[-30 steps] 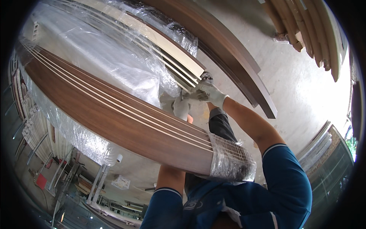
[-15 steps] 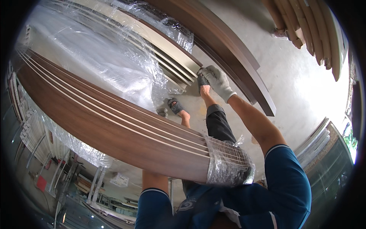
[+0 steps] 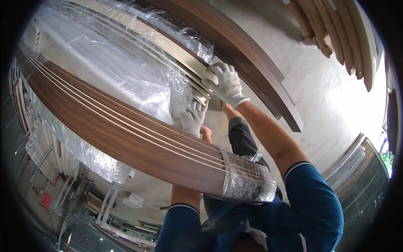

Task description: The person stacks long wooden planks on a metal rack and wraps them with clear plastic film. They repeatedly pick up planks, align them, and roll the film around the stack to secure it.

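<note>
My right hand point(image 3: 226, 83), in a white glove, is closed over the end of a stack of long cream panels point(image 3: 184, 59) partly sheathed in clear film. Against the near side of that stack's end lies my gloved left hand point(image 3: 194, 119), its fingers stretched and apart. Between me and it, a bundle of long brown boards point(image 3: 126, 134) with pale edges runs across the view, its near end bound in clear stretch film point(image 3: 248, 178). This bundle hides part of my left forearm.
Cloudy plastic-wrapped goods point(image 3: 113, 80) lie between the brown bundle and the cream stack. Long dark brown profiles point(image 3: 252, 54) rest on the floor point(image 3: 323, 88) beyond my right hand. Brown wrapped lengths point(image 3: 340, 38) stand far right; pale strips point(image 3: 346, 157) lean at the right.
My left hand has come up from behind the brown bundle to the cream stack's end. My right hand has moved left and closed on that end. The view has shifted slightly.
</note>
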A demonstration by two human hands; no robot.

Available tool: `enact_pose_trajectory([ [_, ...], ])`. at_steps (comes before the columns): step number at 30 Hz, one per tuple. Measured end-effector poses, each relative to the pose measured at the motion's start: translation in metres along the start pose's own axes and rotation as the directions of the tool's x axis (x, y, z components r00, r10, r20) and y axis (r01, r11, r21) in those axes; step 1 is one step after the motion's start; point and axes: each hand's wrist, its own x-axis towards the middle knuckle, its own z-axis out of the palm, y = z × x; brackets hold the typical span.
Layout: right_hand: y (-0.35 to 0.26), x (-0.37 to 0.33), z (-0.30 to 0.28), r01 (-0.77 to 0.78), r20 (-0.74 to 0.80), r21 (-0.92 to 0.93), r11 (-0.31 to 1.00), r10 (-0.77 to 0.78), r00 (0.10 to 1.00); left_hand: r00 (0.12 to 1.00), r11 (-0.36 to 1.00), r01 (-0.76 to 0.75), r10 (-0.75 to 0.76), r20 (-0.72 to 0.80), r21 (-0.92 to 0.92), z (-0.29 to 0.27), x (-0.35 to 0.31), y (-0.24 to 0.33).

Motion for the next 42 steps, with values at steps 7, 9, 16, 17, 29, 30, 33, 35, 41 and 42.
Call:
enact_pose_trajectory([
  [7,-0.029,-0.026,0.016,0.047,0.230,-0.158,0.986,-0.009,0.973,0.989,0.967,-0.138,0.124,0.077,0.213,0.016,0.002,-0.003],
  [9,-0.036,-0.028,0.021,0.043,0.205,-0.193,0.980,-0.003,0.979,0.992,0.974,-0.129,0.126,0.031,0.185,0.005,0.007,0.001],
  [16,-0.042,-0.020,0.000,-0.020,0.173,0.009,1.000,0.018,0.985,0.983,0.991,0.099,-0.083,0.162,-0.089,-0.018,0.011,0.004],
  [17,-0.043,-0.020,-0.006,-0.022,0.184,0.011,1.000,0.019,0.983,0.982,0.999,0.040,-0.036,0.187,-0.015,-0.016,0.009,0.001],
  [29,-0.024,0.016,-0.041,-0.149,0.323,0.418,0.896,0.007,0.946,0.992,0.985,0.069,-0.085,0.098,0.158,0.003,-0.001,0.004],
  [30,-0.023,0.014,-0.040,-0.154,0.334,0.366,0.918,0.025,0.942,0.992,0.983,0.071,-0.087,0.092,0.167,0.003,-0.001,0.005],
  [33,-0.025,0.009,-0.033,-0.183,0.352,0.241,0.953,0.090,0.932,0.993,0.978,0.077,-0.093,0.076,0.196,0.004,-0.004,0.005],
  [35,-0.027,0.010,-0.030,-0.232,0.342,0.216,0.949,0.149,0.928,0.992,0.974,0.084,-0.101,0.069,0.212,0.005,-0.006,0.006],
  [41,-0.018,0.019,-0.038,-0.182,0.336,0.189,0.965,0.110,0.935,0.986,0.927,0.120,-0.152,0.064,0.356,-0.002,-0.031,0.012],
  [42,-0.017,0.017,-0.043,-0.204,0.345,0.162,0.966,0.138,0.929,0.988,0.905,0.112,-0.147,0.054,0.412,-0.002,-0.037,0.013],
])
